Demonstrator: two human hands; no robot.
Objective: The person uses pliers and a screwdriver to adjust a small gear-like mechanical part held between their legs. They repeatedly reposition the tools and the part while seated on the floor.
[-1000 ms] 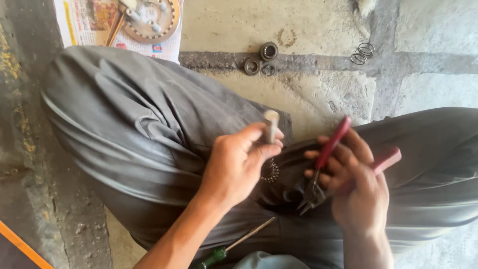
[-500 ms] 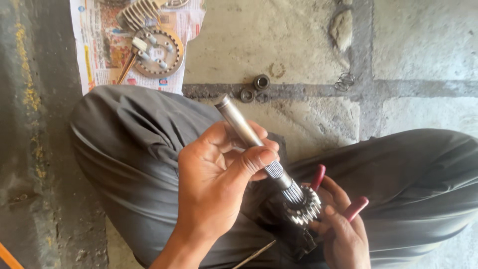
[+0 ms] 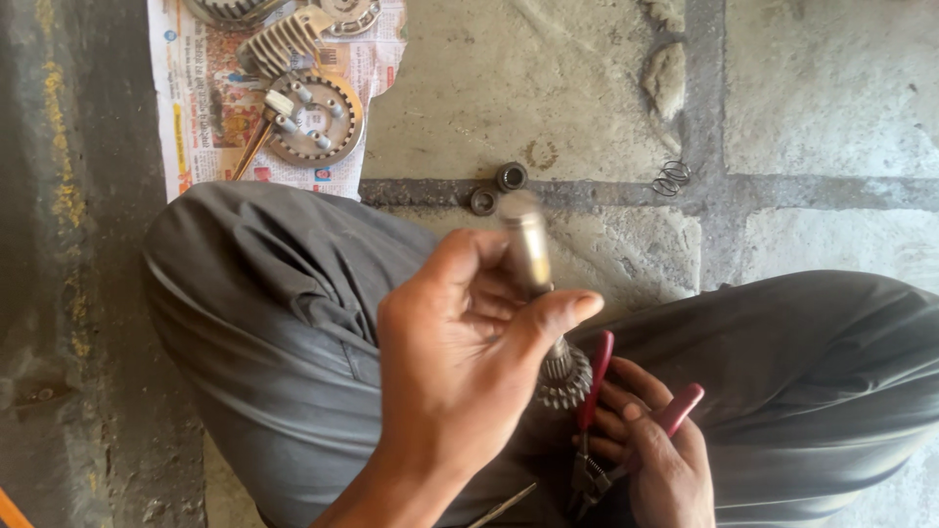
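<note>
Head view: left hand [image 3: 460, 362] fingers grasping gear shaft [image 3: 536, 284], raised higher; right hand [image 3: 655, 450] clenched on pliers [image 3: 599, 411].

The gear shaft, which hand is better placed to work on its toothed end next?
Probably the right hand: it holds the red-handled pliers just beside the gear teeth of the shaft. The left hand is fully wrapped around the shaft, holding it up.

The gear shaft [image 3: 536, 284] has been raised toward the frame centre by the left hand [image 3: 460, 352], its upper end now blurred, apparently by motion. The right hand [image 3: 655, 455] with the red-handled pliers [image 3: 611, 430] has been lowered to the lower right, beside the shaft's toothed gear.
</note>
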